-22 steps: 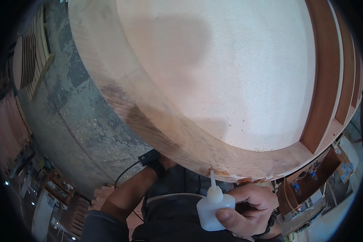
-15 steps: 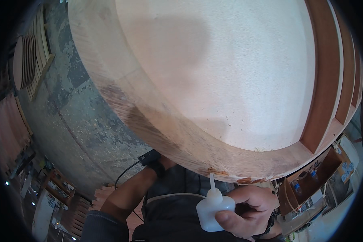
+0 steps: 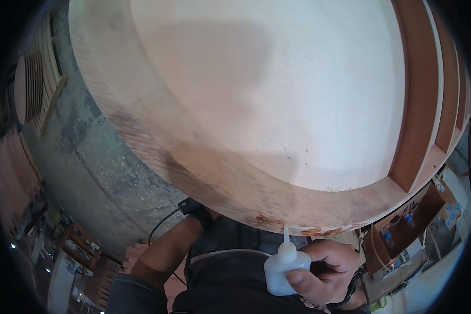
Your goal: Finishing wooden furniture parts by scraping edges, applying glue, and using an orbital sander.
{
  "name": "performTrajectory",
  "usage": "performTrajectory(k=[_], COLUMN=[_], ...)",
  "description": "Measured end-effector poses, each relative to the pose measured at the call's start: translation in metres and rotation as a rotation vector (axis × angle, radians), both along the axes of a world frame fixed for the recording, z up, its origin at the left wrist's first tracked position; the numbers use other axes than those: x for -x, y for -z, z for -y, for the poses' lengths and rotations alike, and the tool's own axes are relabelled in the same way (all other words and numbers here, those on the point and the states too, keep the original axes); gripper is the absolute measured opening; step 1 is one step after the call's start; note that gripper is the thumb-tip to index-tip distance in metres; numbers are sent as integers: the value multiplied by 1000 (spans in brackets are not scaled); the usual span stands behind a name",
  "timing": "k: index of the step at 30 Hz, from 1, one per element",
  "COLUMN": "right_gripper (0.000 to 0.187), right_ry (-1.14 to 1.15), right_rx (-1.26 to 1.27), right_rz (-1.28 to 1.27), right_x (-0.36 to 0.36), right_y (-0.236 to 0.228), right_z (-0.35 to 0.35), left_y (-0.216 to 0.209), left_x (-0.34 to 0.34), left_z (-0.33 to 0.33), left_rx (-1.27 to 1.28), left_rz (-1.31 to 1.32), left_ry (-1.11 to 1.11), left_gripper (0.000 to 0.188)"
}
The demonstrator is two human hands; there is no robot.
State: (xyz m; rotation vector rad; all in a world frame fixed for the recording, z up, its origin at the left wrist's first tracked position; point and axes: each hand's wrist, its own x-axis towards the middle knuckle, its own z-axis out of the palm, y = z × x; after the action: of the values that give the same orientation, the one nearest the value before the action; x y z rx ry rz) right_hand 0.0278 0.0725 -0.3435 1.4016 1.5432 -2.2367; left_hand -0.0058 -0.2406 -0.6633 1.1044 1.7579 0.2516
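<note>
My right hand (image 3: 332,268) grips a small white squeeze bottle (image 3: 280,276) with a long thin nozzle, thumb across its front. The nozzle tip points up at the near outer edge of a large curved wooden piece (image 3: 293,204); it touches or nearly touches that edge. Glossy reddish-brown wet patches (image 3: 313,231) lie along the edge beside the tip. My left hand (image 3: 212,213) reaches beneath the left part of this edge. Its fingers are hidden by the wood. A dark band and a small black box with a cable sit at the left wrist.
Inside the rim lies a pale flat panel (image 3: 277,104) with a few dark specks. Reddish-brown wooden dividers (image 3: 414,104) rise at the right. Stacked curved boards (image 3: 29,89) stand far left on the worn grey floor (image 3: 115,183). An open brown box (image 3: 384,248) holds bottles at the lower right.
The bottle and my right hand have shifted slightly right along the edge, nozzle tip included. The wooden piece appears a little further left and up in view. My left hand stays under the edge.
</note>
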Motion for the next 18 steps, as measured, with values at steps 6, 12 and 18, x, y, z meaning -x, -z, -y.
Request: performTrajectory(k=[6,12,18], right_gripper=[28,29,30], right_ry=[3,-22,-39], right_rx=[-33,-38,-83], right_rz=[46,-7,21], right_x=[-8,-5,-17], right_y=[0,1,1], right_z=[1,2,-1], left_y=[-7,-18,-18], left_x=[9,25,25], left_z=[-19,-31,-41], left_rx=[-122,-283,-347], left_rz=[64,121,162], left_ry=[-66,-153,-178], left_gripper=[56,59,62])
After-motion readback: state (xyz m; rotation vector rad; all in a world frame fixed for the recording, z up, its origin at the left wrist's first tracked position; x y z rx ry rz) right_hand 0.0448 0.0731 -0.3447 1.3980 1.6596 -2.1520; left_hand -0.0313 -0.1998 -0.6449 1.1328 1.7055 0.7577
